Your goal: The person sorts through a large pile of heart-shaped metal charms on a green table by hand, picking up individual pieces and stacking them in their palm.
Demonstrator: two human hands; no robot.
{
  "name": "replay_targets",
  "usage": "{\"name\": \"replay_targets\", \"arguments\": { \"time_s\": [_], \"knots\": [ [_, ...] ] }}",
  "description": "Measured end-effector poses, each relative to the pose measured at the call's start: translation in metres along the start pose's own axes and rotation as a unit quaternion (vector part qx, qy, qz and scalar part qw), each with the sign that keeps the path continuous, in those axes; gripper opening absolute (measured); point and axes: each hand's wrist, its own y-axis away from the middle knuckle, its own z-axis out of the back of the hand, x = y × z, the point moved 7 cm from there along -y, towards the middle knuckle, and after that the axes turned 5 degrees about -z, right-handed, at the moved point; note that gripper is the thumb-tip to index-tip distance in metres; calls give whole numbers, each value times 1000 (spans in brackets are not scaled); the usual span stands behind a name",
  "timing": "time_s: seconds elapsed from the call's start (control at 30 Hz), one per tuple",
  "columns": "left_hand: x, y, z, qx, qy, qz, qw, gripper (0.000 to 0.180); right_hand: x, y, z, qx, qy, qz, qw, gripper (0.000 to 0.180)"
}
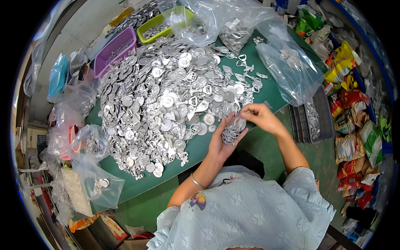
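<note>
A green tabletop (196,150) fills the middle of the view, and most of it is buried under a broad heap of small silver metal pieces (166,100), round and oval discs mixed with cut-out shapes. At the far edge stand a purple basket (114,50) and a yellow-green basket (162,23), both holding more of the same pieces, with clear plastic bags (287,66) slumped beside them. A dark grey crate (314,121) sits at the right edge of the tabletop, and colourful snack packets (354,125) lie on the floor beyond it.

The left hand (225,139) is held palm up just off the near edge of the heap, its fingers curled loosely around a small stack of silver pieces (231,131). The right hand (260,116) is right beside it, its fingers pinched together at the top of that stack; it seems to grip one piece, though the view is too small to be sure. A thin bracelet (196,182) circles the left wrist.
</note>
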Motion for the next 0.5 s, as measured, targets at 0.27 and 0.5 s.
{"name": "replay_targets", "arguments": {
  "time_s": [0.27, 0.5],
  "knots": [
    [11, -4, 17, 61, 58, 73, 994, 25, 3, 2, 24, -359, 518, 79, 772, 25],
    [7, -2, 19, 33, 70, 59, 995, 29, -24, -3, 62, -329, 108, 45, 937, 13]
  ]
}}
